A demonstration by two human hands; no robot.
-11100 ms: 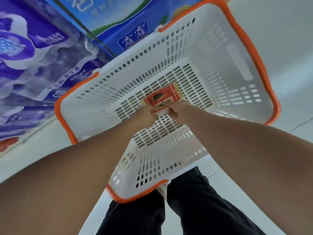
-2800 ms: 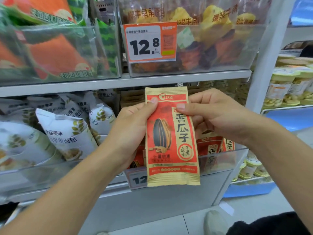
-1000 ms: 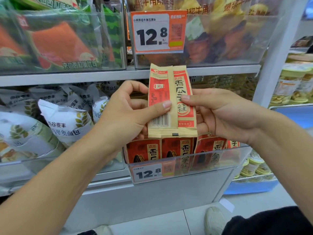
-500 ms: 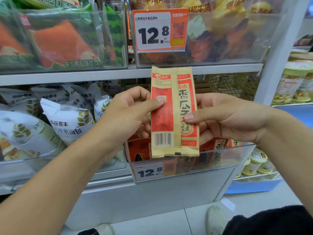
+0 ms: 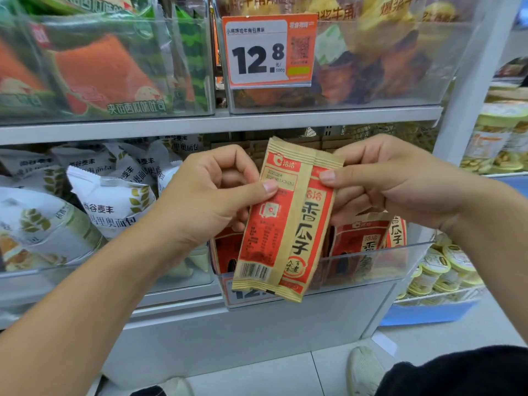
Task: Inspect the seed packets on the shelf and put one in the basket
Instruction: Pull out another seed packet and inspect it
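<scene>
Shelving (image 5: pixel 223 121) fills my view, clear bins above pale floor tiles (image 5: pixel 257 375). Bread bags (image 5: pixel 111 207) sit left of the seed packet (image 5: pixel 285 221), jars (image 5: pixel 445 270) right. My left hand (image 5: pixel 205 195) and right hand (image 5: pixel 400 181) pinch the packet's upper edges, fingers curled, before the seed bin (image 5: pixel 371 252).

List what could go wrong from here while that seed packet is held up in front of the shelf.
1. The left hand and right hand pinch only the upper part of the seed packet; its free lower end could slip or crease.
2. That end hangs just before the clear bin of matching packets and might snag its front lip.
</scene>
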